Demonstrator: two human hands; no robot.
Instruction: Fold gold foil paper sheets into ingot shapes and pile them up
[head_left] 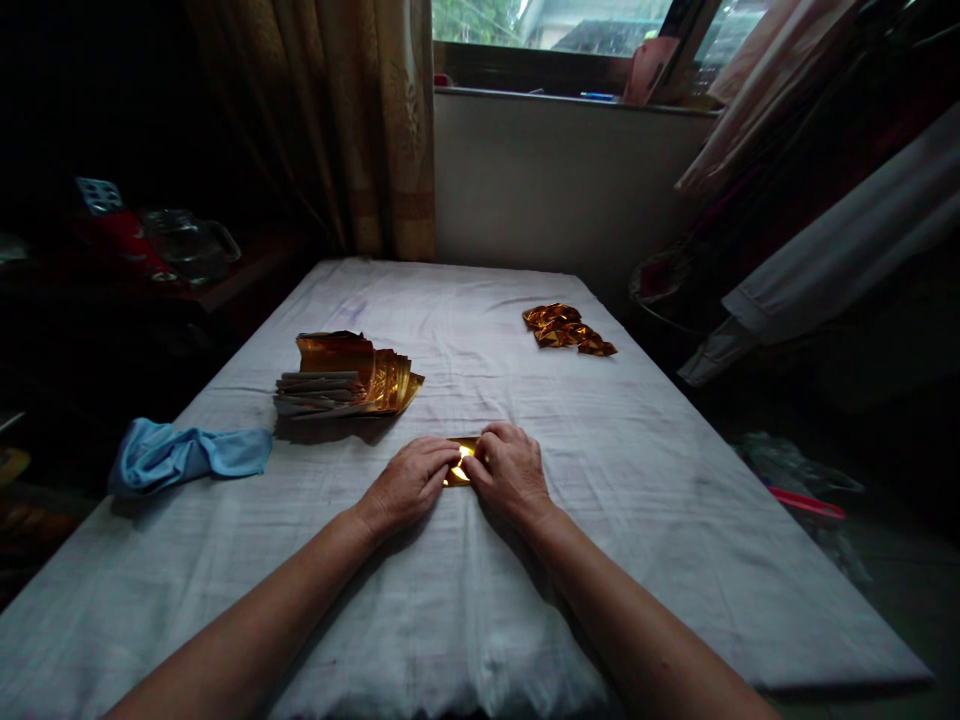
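A small sheet of shiny gold foil paper (463, 464) lies on the white cloth between my hands. My left hand (411, 480) rests on its left part, fingers together and pressed down on it. On the right part, my right hand (514, 470) has its fingers bent and its thumb against the foil. Both hands partly cover the sheet. Beyond my left hand stands a stack of gold foil paper (349, 380), curled and grey on its undersides. Several folded gold foil pieces (566, 328) lie in a cluster at the far right of the table.
A white cloth covers the table (637, 560). A crumpled blue cloth (191, 455) lies at its left edge. A glass jug (187, 245) stands on a dark side table at left. Hanging clothes (840, 230) are at right, and a curtain (382, 130) hangs behind.
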